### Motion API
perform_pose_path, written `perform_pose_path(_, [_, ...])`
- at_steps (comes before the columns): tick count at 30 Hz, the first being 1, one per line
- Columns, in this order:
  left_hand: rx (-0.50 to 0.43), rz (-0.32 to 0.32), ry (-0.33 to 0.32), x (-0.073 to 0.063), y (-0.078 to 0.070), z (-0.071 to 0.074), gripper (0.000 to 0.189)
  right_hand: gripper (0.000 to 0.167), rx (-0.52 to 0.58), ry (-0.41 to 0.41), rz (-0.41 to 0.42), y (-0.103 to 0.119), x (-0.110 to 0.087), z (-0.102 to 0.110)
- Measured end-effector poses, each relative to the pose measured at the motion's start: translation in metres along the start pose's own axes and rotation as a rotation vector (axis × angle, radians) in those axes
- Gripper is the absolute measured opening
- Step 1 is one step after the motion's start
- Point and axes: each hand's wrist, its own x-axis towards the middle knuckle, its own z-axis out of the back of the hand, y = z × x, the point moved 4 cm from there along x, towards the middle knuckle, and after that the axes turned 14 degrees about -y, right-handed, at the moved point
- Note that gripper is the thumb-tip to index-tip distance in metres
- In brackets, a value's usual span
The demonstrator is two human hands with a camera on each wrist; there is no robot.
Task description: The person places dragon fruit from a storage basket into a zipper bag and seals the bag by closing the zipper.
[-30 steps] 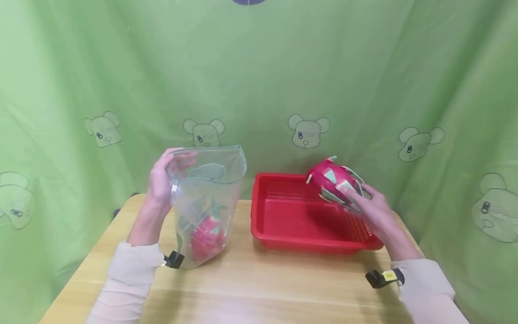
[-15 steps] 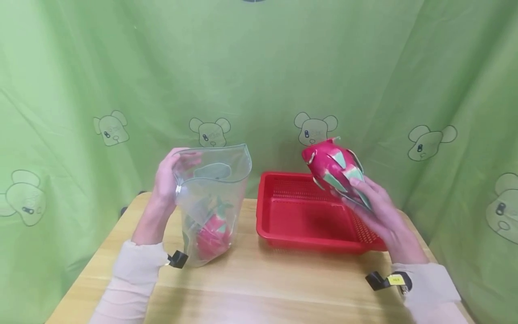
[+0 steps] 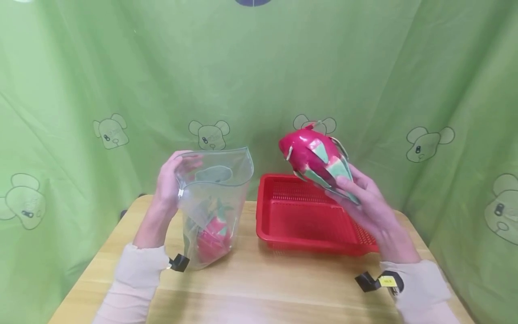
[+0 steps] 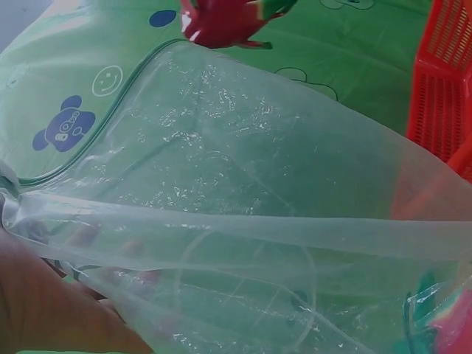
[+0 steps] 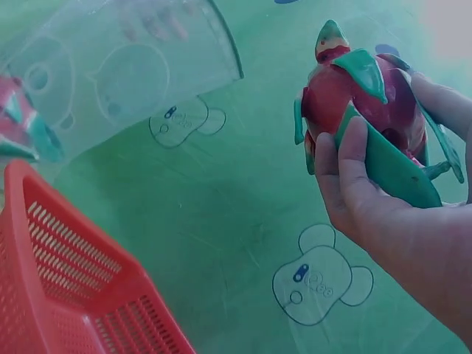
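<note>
A pink dragon fruit (image 3: 313, 155) with green scales is gripped by my right hand (image 3: 370, 207), raised above the red basket (image 3: 319, 247). In the right wrist view, fingers and thumb wrap round the dragon fruit (image 5: 369, 103). My left hand (image 3: 166, 184) holds the rim of a clear zip bag (image 3: 212, 193) at its left side, and the bag's mouth is spread. Inside the bag, at the bottom, lies a second dragon fruit (image 3: 214, 238). The left wrist view shows the clear bag (image 4: 243, 147) up close, with part of the left hand (image 4: 66, 302) behind its film.
The red basket stands at the back right of the wooden table (image 3: 243, 288), right of the bag. A green curtain (image 3: 259, 81) with bear-head prints hangs behind and at both sides. A slider (image 3: 180, 192) sits at the bag's left edge.
My right hand has lifted the dragon fruit up from over the basket and carried it left, towards the bag. The left hand keeps its hold on the bag with little movement.
</note>
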Motion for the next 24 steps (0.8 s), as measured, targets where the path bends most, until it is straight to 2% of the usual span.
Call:
perform_pose_path(9, [-0.027,0.003,-0.007,0.000,0.002,-0.001,0.039,0.062,-0.012,0.049,0.036,-0.001,0.003,-0.012])
perform_pose_path(13, [-0.032,0.005,-0.002,-0.001,0.003,-0.002,0.038,0.063,-0.030,0.026,0.052,0.001,0.002,-0.021])
perform_pose_path(20, [-0.053,0.018,-0.004,-0.005,0.003,-0.002,0.037,0.068,-0.092,0.062,0.083,0.006,0.006,-0.045])
perform_pose_path(24, [-0.045,0.011,0.004,-0.005,0.003,-0.004,0.038,0.067,-0.143,0.071,0.066,0.008,0.008,-0.060])
